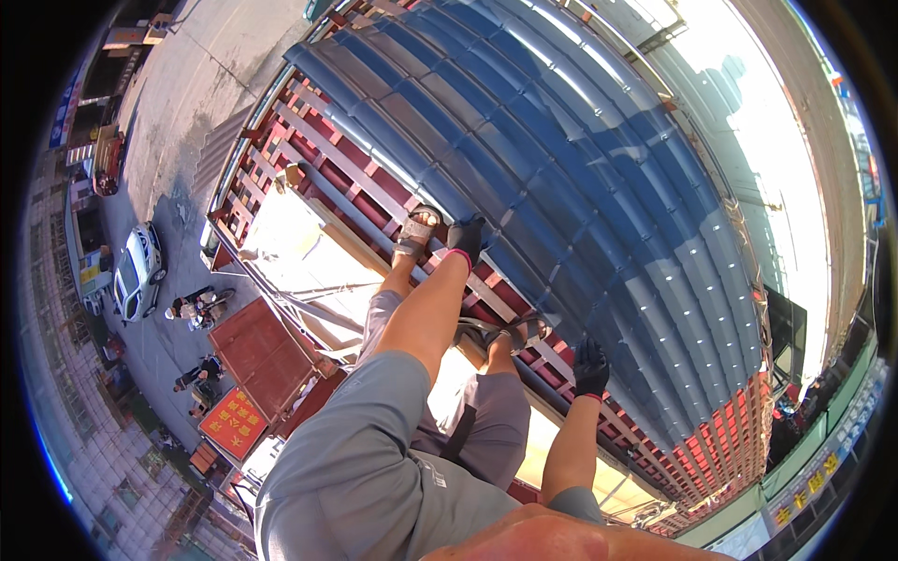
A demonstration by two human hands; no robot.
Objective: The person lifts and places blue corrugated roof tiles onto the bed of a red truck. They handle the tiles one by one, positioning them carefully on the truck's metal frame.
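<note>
**Gloved hands at the sheet's near edge, sandals on open battens**

The blue ribbed sheet covers most of a red slatted frame, leaving a bare strip along the frame's edge nearest the person. Both of the person's 2 hands wear black gloves with red cuffs. The left hand is at the sheet's near edge, just beside the left sandal; its fingers look bent, but I cannot tell whether they grasp the edge. The right hand is at the same edge, further toward the frame's right corner. Its fingers look extended over the sheet; the thumb is hidden, so a pinch cannot be ruled out.

Footing looks like the chief hazard. The left sandal and the right sandal are both on the bare strip, where gaps between slats could catch a toe. A slip could tip the body toward the pale boards beside the frame's near edge, with a street and a white car well below. White dots, perhaps fixings, show only toward the sheet's right end; if the left part is loose, a gust or a hard pull could shift it. Leaning weight on a rib between supports might dent it, and an exposed edge could cut bare shins.
</note>
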